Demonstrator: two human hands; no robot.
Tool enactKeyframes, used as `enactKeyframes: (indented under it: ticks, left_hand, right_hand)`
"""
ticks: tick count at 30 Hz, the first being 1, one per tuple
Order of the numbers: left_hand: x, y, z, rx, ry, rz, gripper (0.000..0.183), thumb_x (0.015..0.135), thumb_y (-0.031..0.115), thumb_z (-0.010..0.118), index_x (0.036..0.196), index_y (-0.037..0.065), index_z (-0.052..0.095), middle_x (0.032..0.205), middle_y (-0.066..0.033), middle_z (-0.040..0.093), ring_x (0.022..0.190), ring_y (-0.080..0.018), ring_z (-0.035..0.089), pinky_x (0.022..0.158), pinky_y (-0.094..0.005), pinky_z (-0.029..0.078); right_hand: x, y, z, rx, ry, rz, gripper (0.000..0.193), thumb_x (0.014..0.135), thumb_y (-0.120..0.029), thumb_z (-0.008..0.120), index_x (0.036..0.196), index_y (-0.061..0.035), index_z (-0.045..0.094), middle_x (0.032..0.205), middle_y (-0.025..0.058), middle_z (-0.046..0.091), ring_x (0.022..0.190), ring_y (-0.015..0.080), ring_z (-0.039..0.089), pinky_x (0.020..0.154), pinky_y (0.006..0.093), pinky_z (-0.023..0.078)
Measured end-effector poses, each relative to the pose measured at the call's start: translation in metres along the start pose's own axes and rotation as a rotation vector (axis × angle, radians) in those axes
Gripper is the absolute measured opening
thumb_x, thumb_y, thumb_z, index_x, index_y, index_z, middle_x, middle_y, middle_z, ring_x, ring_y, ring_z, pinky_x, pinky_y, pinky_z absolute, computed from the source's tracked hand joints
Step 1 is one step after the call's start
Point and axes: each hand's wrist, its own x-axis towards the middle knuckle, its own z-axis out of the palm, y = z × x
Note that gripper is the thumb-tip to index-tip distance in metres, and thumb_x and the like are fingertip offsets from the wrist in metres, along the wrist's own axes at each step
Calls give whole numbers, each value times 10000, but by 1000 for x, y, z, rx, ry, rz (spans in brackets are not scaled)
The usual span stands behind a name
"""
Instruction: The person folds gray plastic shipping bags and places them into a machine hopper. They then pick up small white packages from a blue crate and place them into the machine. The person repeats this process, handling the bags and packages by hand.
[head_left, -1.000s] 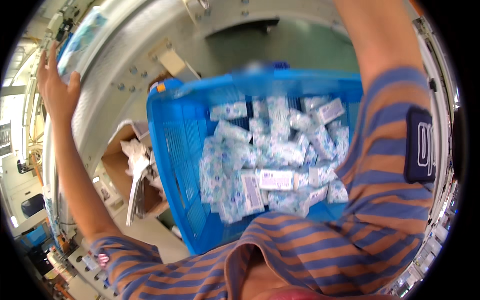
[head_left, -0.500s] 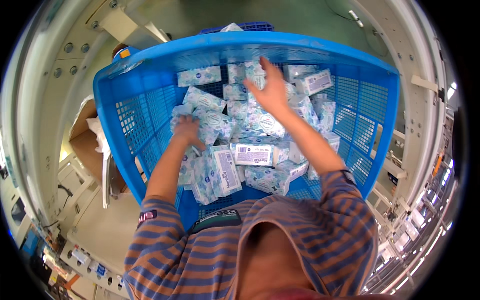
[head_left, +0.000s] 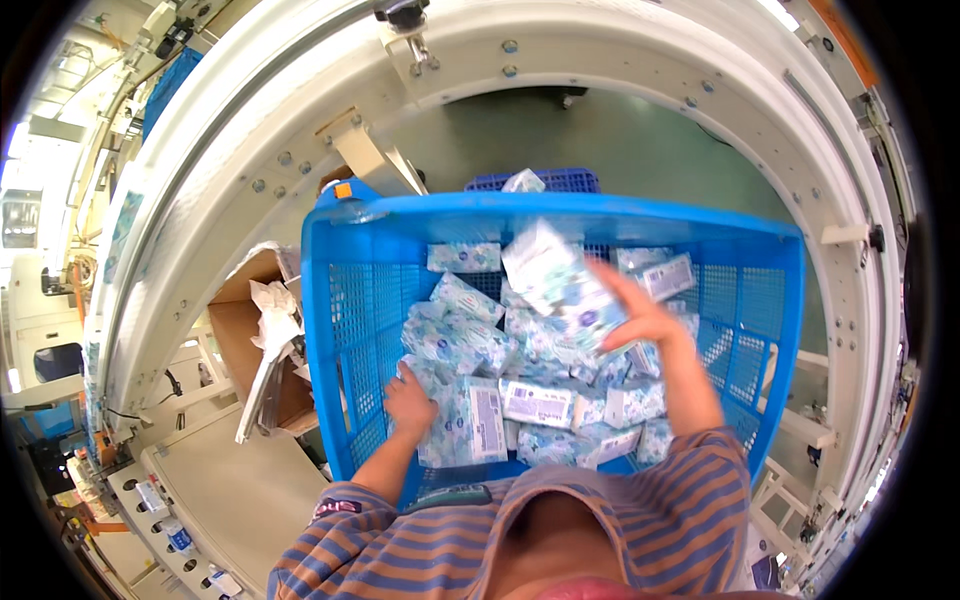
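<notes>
My right hand [head_left: 645, 322] grips a tissue pack [head_left: 562, 285], blue and white and smeared by motion, raised over the others with its far end up and to the left. Below it, a large blue plastic basket [head_left: 552, 207] holds several similar floral tissue packs in a loose heap. At the heap's left side my left hand [head_left: 409, 404] rests against the packs, its fingers apart; their tips partly merge with the wrapping there. Close to that hand lies a tissue pack with a white label panel [head_left: 487, 420].
Around the basket curves a white machine frame [head_left: 470, 75] with bolts. An open cardboard box [head_left: 235, 325] with white plastic film stands left of the basket. Behind it sits a dark blue crate [head_left: 575, 180] with a pack on top. A beige panel [head_left: 235, 500] lies at lower left.
My right hand, empty over the back of the heap before, has taken up a tissue pack and lifted it. My left hand has come nearer to me along the left side. The view has shifted.
</notes>
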Motion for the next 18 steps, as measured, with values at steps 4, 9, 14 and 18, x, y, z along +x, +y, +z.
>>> enactKeyframes:
  ticks: [4,9,14,18]
  left_hand:
    - [-18,-27,-59,-250,-67,162,919,507,213,739,1272,-4,277,1154,-218,469,991,-374,505,816,-390,439]
    - [11,26,-318,-643,788,1084,779,642,288,696,1241,-42,323,1123,-172,489,1038,-256,504,847,-355,426]
    - [79,6,-528,-37,1039,766,521,679,184,566,1179,87,455,1142,-139,508,979,-249,529,780,-333,430]
    - [53,64,-524,-253,608,787,623,622,32,574,1222,69,413,1203,-213,447,1109,-371,422,908,-434,374]
  right_hand:
    - [40,-173,-74,-306,226,-518,1009,430,-149,694,1338,-73,259,1284,147,356,1192,258,325,975,337,260]
    - [88,-310,-124,-620,631,-358,947,461,-5,587,1342,-122,261,1179,124,472,1080,232,444,890,297,374]
    - [205,-353,-85,-852,145,-50,682,509,21,516,1180,-99,518,1049,130,556,981,213,502,821,304,407]
    - [265,-349,-100,-1154,280,-61,481,620,-22,476,1088,-69,577,998,121,605,954,232,545,821,326,417]
